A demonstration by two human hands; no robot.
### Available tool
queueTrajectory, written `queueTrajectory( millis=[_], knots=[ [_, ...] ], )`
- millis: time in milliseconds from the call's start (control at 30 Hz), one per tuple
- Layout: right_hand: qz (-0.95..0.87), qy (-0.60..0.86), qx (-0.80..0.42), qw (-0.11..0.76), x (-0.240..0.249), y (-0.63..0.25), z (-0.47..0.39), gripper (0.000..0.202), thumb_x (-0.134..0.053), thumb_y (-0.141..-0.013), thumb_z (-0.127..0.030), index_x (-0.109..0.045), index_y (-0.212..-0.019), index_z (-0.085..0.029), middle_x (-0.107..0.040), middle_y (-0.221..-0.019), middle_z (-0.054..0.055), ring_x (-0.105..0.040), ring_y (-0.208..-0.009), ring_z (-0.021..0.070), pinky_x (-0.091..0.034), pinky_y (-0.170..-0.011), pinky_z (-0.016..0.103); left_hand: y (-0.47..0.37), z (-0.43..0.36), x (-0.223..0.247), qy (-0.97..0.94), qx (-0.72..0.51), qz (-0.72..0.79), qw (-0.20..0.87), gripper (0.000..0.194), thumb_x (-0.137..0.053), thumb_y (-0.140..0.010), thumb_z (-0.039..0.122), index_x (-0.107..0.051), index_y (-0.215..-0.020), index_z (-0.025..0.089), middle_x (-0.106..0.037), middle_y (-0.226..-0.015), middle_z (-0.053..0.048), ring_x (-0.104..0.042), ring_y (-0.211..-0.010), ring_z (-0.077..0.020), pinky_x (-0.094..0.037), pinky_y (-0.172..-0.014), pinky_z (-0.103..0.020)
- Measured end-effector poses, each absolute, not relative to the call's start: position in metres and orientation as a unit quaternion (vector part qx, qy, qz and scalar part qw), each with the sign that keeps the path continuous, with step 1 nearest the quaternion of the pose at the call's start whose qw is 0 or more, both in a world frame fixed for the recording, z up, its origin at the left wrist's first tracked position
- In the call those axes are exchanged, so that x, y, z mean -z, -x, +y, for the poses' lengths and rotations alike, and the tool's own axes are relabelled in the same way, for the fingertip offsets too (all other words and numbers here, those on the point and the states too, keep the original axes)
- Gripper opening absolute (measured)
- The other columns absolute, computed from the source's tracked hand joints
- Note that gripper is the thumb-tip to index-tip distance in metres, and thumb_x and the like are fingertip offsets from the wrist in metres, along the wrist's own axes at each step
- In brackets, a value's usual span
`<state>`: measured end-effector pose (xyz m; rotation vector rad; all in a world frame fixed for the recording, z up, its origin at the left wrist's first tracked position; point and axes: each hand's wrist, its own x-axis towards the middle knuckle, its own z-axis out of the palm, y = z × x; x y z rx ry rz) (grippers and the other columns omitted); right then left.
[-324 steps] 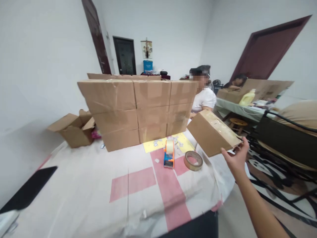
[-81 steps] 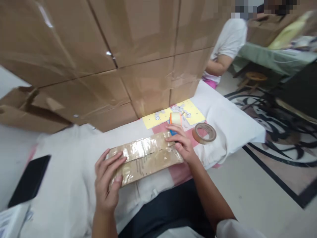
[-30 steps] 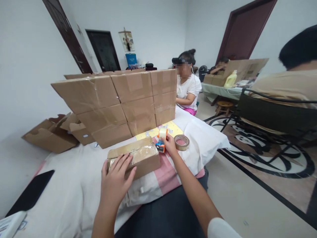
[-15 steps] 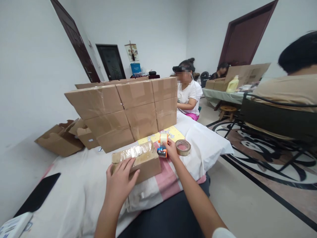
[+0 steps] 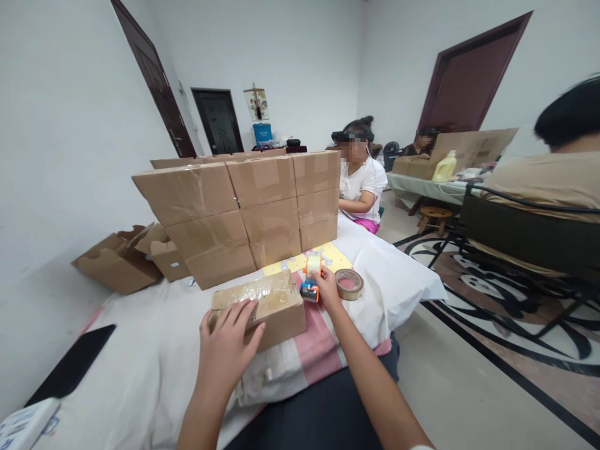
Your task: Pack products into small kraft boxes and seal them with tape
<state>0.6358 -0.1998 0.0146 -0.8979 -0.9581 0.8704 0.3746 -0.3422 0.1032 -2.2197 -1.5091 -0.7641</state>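
Observation:
A small cardboard box (image 5: pixel 281 322) with shiny clear tape across its top lies in front of me on the cloth-covered table. My left hand (image 5: pixel 229 334) rests on the box's left part, fingers spread over the top and thumb over the front side. Just past the box's right end, my right hand (image 5: pixel 325 286) is closed on a tape dispenser (image 5: pixel 309 290), orange and blue with a pale roll. Part of the dispenser is hidden by the fingers. Close beside that hand on the right lies a wide roll of tape (image 5: pixel 357 289).
Stacked closed cartons (image 5: pixel 269 219) form a wall behind the box. Open cartons (image 5: pixel 117 259) stand at the left. A black flat object (image 5: pixel 70 365) lies at the table's left. A co-worker (image 5: pixel 363 184) sits beyond the stack; another person (image 5: pixel 553 169) sits at right.
The view has shifted slightly. Both hands keep their places, the left on the box and the right on the tape dispenser at the box's right end.

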Motion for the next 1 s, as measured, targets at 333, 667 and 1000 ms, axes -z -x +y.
queueTrajectory(
  millis=[333,667,1000],
  knots=[
    [-0.426,0.403,-0.384,0.713,-0.019,-0.636,-0.202,0.019,-0.068,-0.075,-0.034,-0.067,-0.085,-0.017,-0.071,-0.08,0.003,-0.063,-0.071,0.0176,-0.048,-0.067,0.027,-0.375,-0.342,-0.105,0.784,0.263,-0.533,0.18,0.037,-0.05,-0.095,0.038,-0.058,-0.128,0.024,-0.069,-0.13,-0.009,-0.062,-0.117,-0.029,-0.019,-0.113,-0.056],
    [-0.423,0.401,-0.382,0.717,-0.022,-0.635,-0.204,0.023,-0.066,-0.077,-0.035,-0.068,-0.09,-0.017,-0.073,-0.087,0.005,-0.065,-0.076,0.0189,-0.051,-0.072,0.03,-0.379,-0.341,-0.106,0.783,0.267,-0.535,0.172,0.036,-0.052,-0.094,0.037,-0.06,-0.128,0.025,-0.067,-0.132,-0.009,-0.061,-0.119,-0.029,-0.018,-0.115,-0.055],
    [-0.442,0.412,-0.366,0.708,-0.023,-0.634,-0.209,0.021,-0.065,-0.079,-0.038,-0.064,-0.083,-0.018,-0.066,-0.076,0.0,-0.056,-0.068,0.0153,-0.045,-0.064,0.026,-0.436,-0.356,-0.095,0.814,0.381,-0.417,0.132,0.024,-0.054,-0.095,0.028,-0.067,-0.115,0.023,-0.074,-0.109,-0.006,-0.066,-0.1,-0.023,-0.041,-0.086,-0.036]
  ],
)
